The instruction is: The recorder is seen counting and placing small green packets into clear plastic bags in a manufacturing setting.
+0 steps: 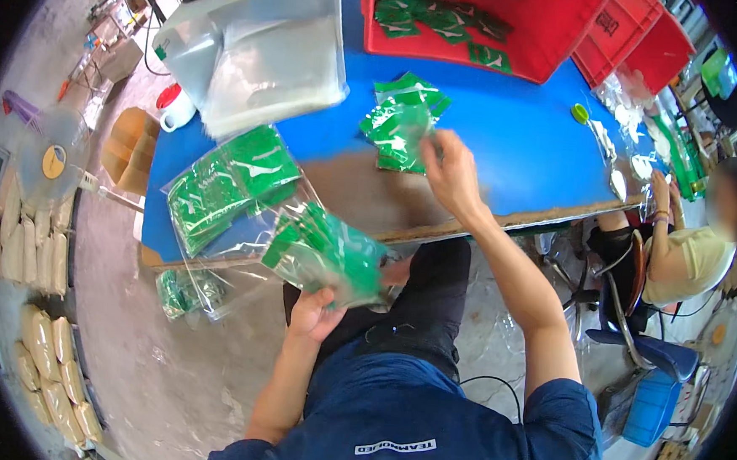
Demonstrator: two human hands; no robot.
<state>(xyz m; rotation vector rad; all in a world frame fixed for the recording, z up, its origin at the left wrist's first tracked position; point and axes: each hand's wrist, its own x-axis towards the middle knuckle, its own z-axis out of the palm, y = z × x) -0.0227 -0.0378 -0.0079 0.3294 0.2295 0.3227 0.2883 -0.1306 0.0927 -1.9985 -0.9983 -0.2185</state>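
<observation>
My left hand (316, 313) is closed around the lower end of a clear plastic bag holding a stack of green packets (321, 248), just off the table's front edge. Over the blue table my right hand (452, 169) pinches the edge of a slightly blurred green packet (409, 124). Beneath that packet lie a few more green packets (407, 89), loosely piled. To the left, a filled clear bag of green packets (236, 180) rests on the table, partly overlapped by the film of the bag in my left hand.
A red bin (549, 30) with loose green packets stands at the back. A grey tray (333, 51) of clear bags sits at the back left, beside a white mug (177, 113). At the right, a seated co-worker (687, 258) handles things near a spoon (617, 182).
</observation>
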